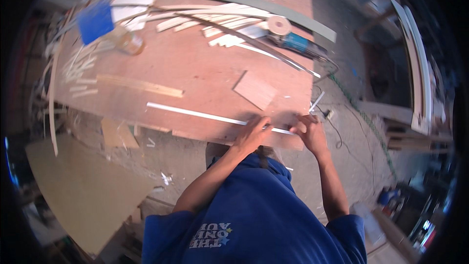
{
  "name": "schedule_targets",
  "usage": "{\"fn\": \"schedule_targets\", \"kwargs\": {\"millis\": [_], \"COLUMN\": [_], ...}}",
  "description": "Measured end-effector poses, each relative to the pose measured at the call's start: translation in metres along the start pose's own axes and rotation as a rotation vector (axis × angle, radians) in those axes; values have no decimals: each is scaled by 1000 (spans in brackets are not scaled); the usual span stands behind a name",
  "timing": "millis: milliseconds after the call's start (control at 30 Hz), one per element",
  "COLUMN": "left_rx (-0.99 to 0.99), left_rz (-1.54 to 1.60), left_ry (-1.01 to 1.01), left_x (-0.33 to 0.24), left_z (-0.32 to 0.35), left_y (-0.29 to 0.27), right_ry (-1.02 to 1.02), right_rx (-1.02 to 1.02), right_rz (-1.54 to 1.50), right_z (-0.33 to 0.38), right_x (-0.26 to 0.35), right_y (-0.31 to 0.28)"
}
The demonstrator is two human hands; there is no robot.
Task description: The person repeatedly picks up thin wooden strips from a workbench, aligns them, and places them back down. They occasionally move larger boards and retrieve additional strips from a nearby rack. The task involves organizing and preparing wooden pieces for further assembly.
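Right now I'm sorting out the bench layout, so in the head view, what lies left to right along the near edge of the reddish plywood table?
Long thin white strip → left hand → right hand, both hands pressing on that strip's right end.

Single head-worn fisheye view, looking steeply down and forward from above own blue-shirted torso at lower centre. Bench (pixel 195 68) fills upper and middle frame, near edge running across centre, tilted down toward right. Forearms entering from lower edge, close to lens. Floor (pixel 351 137) at right and lower left. Straight edges bending near dark round rim. No second view.
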State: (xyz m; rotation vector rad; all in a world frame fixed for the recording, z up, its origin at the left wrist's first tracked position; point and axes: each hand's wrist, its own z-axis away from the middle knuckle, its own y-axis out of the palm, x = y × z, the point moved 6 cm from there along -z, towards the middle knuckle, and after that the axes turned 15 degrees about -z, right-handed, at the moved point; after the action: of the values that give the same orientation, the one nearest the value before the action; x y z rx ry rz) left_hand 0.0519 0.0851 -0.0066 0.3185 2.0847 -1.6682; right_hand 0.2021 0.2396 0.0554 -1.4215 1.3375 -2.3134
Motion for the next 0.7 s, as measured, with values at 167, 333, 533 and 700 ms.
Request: {"fn": "schedule_targets", "kwargs": {"millis": [167,333,533,700], "left_rx": [64,-20,-121,-703], "left_rz": [-162,-188,-148,-193], "left_ry": [83,105,-129,-1077], "left_x": [-13,-5,41,169], "left_z": [-1,1,32,148], "left_y": [-10,-7,-61,-110], "right_ry": [-190,-174,-125,-180], "right_rx": [16,166,242,385], "right_rz": [-125,104,253,53], "right_z": [-66,-119,-148,-135], "right_x": [47,94,99,162], "right_y": [19,81,107,116]}}
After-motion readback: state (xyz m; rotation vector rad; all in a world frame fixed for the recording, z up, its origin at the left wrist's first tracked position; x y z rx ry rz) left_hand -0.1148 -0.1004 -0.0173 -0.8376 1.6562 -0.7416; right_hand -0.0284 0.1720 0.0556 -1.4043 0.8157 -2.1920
